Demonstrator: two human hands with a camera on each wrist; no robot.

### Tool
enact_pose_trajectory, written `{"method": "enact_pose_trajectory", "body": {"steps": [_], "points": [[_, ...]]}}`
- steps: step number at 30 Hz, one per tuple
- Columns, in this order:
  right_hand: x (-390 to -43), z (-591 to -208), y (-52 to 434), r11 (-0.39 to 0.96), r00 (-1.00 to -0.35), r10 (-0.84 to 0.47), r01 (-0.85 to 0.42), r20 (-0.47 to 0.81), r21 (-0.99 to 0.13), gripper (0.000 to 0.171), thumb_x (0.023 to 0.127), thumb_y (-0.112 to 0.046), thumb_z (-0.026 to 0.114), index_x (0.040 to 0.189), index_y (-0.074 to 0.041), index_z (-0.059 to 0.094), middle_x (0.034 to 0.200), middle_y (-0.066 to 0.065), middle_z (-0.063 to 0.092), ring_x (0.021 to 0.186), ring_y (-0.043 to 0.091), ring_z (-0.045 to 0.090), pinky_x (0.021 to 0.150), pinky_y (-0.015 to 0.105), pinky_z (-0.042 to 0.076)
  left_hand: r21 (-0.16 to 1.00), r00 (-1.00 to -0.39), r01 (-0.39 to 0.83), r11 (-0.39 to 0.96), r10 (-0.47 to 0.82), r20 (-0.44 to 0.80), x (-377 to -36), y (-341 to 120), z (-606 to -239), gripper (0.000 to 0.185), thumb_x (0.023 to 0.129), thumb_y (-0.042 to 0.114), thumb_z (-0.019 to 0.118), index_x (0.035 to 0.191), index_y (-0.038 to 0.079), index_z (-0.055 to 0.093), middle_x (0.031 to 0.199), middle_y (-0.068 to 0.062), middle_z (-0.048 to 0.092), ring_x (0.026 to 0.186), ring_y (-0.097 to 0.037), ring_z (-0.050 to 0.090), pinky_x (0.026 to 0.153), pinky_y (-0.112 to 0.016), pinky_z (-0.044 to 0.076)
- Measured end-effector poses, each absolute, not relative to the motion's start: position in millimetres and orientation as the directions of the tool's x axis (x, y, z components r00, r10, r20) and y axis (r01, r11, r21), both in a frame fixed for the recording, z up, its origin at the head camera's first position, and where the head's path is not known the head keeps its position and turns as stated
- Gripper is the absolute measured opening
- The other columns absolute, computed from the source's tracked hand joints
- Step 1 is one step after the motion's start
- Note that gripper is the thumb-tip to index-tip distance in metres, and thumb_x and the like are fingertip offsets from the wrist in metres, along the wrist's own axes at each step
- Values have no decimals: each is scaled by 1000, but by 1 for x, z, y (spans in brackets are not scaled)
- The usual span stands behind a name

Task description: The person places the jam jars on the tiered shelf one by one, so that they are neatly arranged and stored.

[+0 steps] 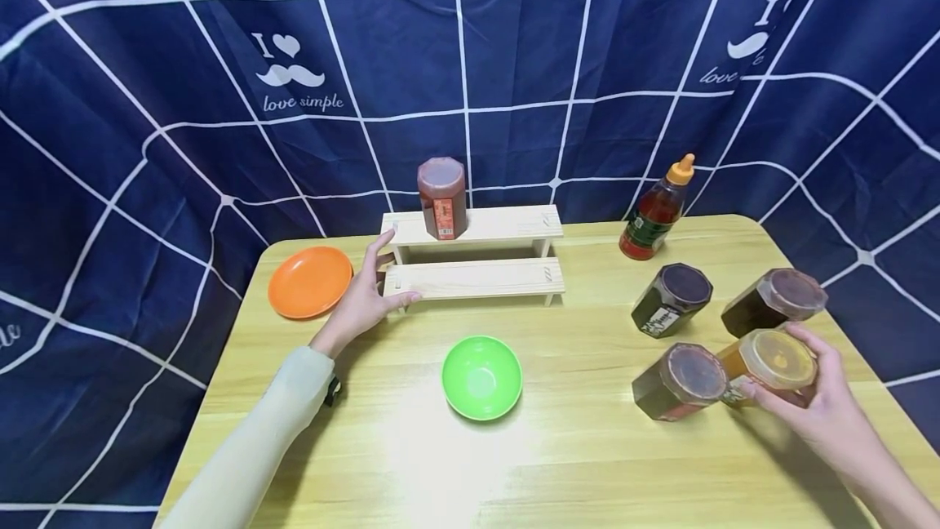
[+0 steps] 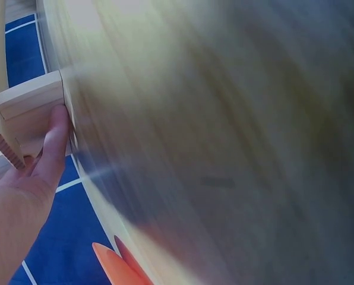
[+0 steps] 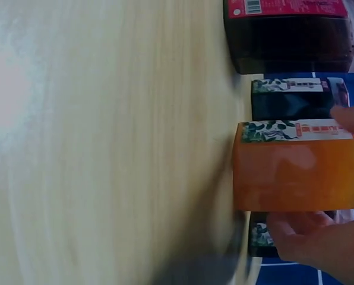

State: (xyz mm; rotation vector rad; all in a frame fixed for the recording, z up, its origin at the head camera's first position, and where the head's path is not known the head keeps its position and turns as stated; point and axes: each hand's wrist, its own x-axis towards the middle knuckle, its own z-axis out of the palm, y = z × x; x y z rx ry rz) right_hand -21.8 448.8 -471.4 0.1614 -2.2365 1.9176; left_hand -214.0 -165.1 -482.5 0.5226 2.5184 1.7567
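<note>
My left hand [image 1: 363,292] grips the left end of a two-tier wooden shelf [image 1: 477,277]. Its thumb is at the lower board's front edge; in the left wrist view a finger lies against the shelf's support [image 2: 31,98]. On the upper tier stands a jar of reddish-brown contents [image 1: 443,198]. Over at the right, my right hand [image 1: 826,398] holds a clear-lidded jar of amber contents [image 3: 302,172], thumb on one side and fingers on the other. Whether its base touches the table I cannot tell. Close around it are a red-labelled dark jar [image 1: 679,382] and two more dark jars [image 1: 671,300], [image 1: 774,300].
A green bowl [image 1: 481,378] sits mid-table, in front of the shelf. To the shelf's left lies an orange plate [image 1: 310,282]. A squeeze bottle [image 1: 656,209] with a yellow cap stands back right. Blue cloth [image 1: 514,47] with white lines hangs behind the table [image 1: 573,464].
</note>
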Motion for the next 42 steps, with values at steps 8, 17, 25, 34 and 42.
{"method": "enact_pose_trajectory", "body": {"steps": [8, 17, 25, 34, 42], "points": [[-22, -474, 446, 153, -972, 43, -224, 233, -963, 97, 86, 34, 65, 158, -19, 28, 131, -7, 65, 108, 0, 72, 85, 14, 57, 920, -945, 253, 299, 279, 169, -215, -166, -484, 119, 88, 5, 93, 173, 37, 17, 167, -26, 40, 144, -45, 51, 116, -62, 44], [-20, -469, 448, 244, -970, 63, -213, 234, -946, 97, 83, 34, 70, 155, -20, 33, 122, -12, 72, 99, 1, 75, 78, 15, 59, 916, -945, 256, 309, 277, 171, -214, -167, -484, 118, 87, 6, 94, 173, 36, 19, 169, -22, 38, 148, -40, 48, 118, -61, 42], [-14, -464, 448, 605, -964, 82, -155, 255, -781, 102, 80, 20, 87, 155, -28, 36, 117, -26, 66, 97, -10, 69, 76, 9, 54, 918, -946, 248, 310, 282, 161, -213, -165, -484, 118, 88, 6, 94, 172, 39, 19, 171, -17, 37, 149, -37, 48, 119, -58, 42], [-12, -453, 451, 665, -963, 97, -125, 252, -736, 100, 82, 11, 91, 156, -30, 38, 110, -26, 68, 90, -10, 70, 70, 9, 53, 917, -945, 248, 314, 286, 157, -212, -163, -484, 118, 88, 5, 94, 173, 36, 18, 169, -21, 39, 147, -41, 49, 117, -60, 44], [-13, -434, 451, 705, -925, 215, -75, 314, -705, 105, 76, 5, 96, 157, -35, 40, 107, -32, 62, 87, -18, 62, 68, 6, 43, 912, -944, 260, 317, 281, 171, -214, -165, -483, 118, 87, 6, 94, 172, 37, 18, 173, -15, 34, 151, -36, 45, 120, -59, 41]]}}
